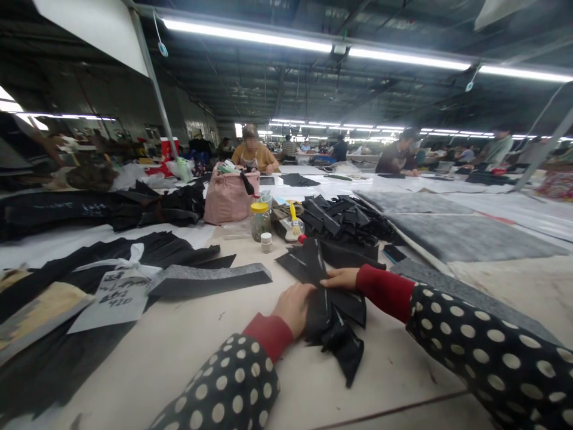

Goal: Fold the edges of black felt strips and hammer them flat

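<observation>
My left hand (293, 307) and my right hand (340, 278) are both on a bundle of black fabric pieces (333, 316) with white chalk lines, lying on the pale worktable (188, 358). Its strips fan out towards me, and my fingers seem to hold its upper layers. Beyond my right hand lies a heap of cut black pieces (344, 224). A grey felt strip (210, 280) lies to the left of my hands, next to a white paper note (110, 301) with handwriting on it. My polka-dot sleeves with red cuffs cover both forearms.
Ahead stand a yellow-lidded jar (260, 222), a small bottle (266, 242), a yellow-handled brush (292, 216) and a pink bag (230, 197). Grey felt sheets (465, 236) lie to the right. Co-workers (253, 154) sit along the long tables.
</observation>
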Motion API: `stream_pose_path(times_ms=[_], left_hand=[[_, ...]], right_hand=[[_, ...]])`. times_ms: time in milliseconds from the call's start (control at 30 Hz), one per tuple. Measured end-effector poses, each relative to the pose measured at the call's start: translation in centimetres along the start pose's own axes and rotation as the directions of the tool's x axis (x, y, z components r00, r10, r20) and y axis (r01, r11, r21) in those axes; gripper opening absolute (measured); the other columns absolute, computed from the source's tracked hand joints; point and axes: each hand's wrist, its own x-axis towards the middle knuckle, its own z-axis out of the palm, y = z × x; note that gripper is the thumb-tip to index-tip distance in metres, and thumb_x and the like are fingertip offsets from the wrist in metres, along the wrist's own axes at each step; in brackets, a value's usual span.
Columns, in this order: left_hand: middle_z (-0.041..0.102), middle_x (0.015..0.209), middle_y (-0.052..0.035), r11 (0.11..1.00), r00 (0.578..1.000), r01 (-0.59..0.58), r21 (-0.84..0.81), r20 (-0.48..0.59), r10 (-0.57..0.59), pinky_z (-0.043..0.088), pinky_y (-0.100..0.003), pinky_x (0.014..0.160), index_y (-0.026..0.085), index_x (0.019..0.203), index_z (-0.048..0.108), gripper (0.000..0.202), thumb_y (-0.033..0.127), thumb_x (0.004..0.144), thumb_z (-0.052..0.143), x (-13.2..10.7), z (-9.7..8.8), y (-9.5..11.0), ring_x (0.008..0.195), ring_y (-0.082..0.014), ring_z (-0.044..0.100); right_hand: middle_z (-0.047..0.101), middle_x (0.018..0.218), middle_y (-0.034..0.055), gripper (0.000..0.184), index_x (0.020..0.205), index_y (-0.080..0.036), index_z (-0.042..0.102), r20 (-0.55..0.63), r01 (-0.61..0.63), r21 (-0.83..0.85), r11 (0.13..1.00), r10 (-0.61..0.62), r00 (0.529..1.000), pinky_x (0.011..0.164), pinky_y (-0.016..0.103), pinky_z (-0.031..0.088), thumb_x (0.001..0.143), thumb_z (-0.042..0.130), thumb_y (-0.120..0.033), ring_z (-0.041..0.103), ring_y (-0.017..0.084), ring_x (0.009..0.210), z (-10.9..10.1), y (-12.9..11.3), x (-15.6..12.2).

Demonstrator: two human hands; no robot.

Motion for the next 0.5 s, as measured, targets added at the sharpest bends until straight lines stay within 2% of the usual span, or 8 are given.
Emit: stream_pose_path(times_ms=[100,200,300,367,433,500], left_hand=[[0.056,0.09,-0.0049,0.997,1.0,-0.015,-0.077,-0.017,0.013,0.042,-0.03,0.079,0.017,0.097,0.052,0.027,0.011,0.072,0.046,-0.3,0.2,0.4,0.085,-0.017,0.052],[0.055,0.086,-0.0043,0.984,0.992,-0.066,-0.164,-0.119,0.046,0.043,-0.03,0.077,0.017,0.088,0.051,0.023,0.007,0.069,0.043,-0.6,0.0,1.0,0.083,-0.0163,0.051],[0.053,0.094,-0.0062,0.954,0.944,-0.19,-0.232,-0.308,0.113,0.041,-0.031,0.083,0.017,0.091,0.05,0.027,0.004,0.069,0.04,-0.7,-0.2,1.5,0.092,-0.0169,0.05],[0.051,0.103,-0.0079,0.942,0.927,-0.209,-0.264,-0.36,0.105,0.041,-0.033,0.085,0.018,0.099,0.048,0.032,0.006,0.071,0.039,-0.7,0.0,1.7,0.099,-0.0179,0.047],[0.049,0.107,-0.0088,0.945,0.953,-0.15,-0.291,-0.296,0.06,0.04,-0.034,0.087,0.018,0.105,0.046,0.037,0.006,0.071,0.04,-0.7,0.4,1.8,0.101,-0.0185,0.046],[0.049,0.11,-0.009,0.951,0.985,-0.093,-0.294,-0.166,0.045,0.038,-0.035,0.091,0.017,0.108,0.046,0.041,0.005,0.069,0.041,-0.7,1.0,1.9,0.104,-0.019,0.045]], right_hand=[[0.063,0.098,0.0022,0.045,0.111,-0.018,0.055,-0.004,0.072,0.0,0.997,-0.072,0.997,0.089,0.034,0.039,0.07,0.058,-0.037,0.057,0.018,0.094,1.2,-0.3,-1.1],[0.061,0.104,0.001,0.048,0.114,-0.019,0.053,-0.04,0.242,-0.043,0.969,-0.244,0.969,0.095,0.035,0.034,0.067,0.061,-0.027,0.052,0.019,0.102,1.5,-1.5,-2.8],[0.062,0.101,0.0013,0.05,0.114,-0.02,0.052,-0.134,0.32,0.044,0.946,-0.312,0.941,0.09,0.037,0.038,0.065,0.061,-0.023,0.054,0.019,0.097,0.2,-3.5,-4.7],[0.063,0.097,0.001,0.045,0.108,-0.019,0.055,-0.221,0.347,0.167,0.923,-0.308,0.925,0.084,0.036,0.042,0.064,0.062,-0.022,0.058,0.018,0.088,-1.7,-5.1,-5.7],[0.065,0.089,0.0,0.037,0.1,-0.02,0.058,-0.331,0.362,0.244,0.9,-0.274,0.903,0.08,0.033,0.045,0.063,0.063,-0.019,0.06,0.017,0.081,-4.0,-6.8,-6.1],[0.065,0.08,-0.0003,0.027,0.092,-0.02,0.06,-0.445,0.359,0.265,0.895,-0.217,0.869,0.076,0.031,0.047,0.066,0.061,-0.017,0.061,0.016,0.074,-6.7,-8.4,-5.7]])
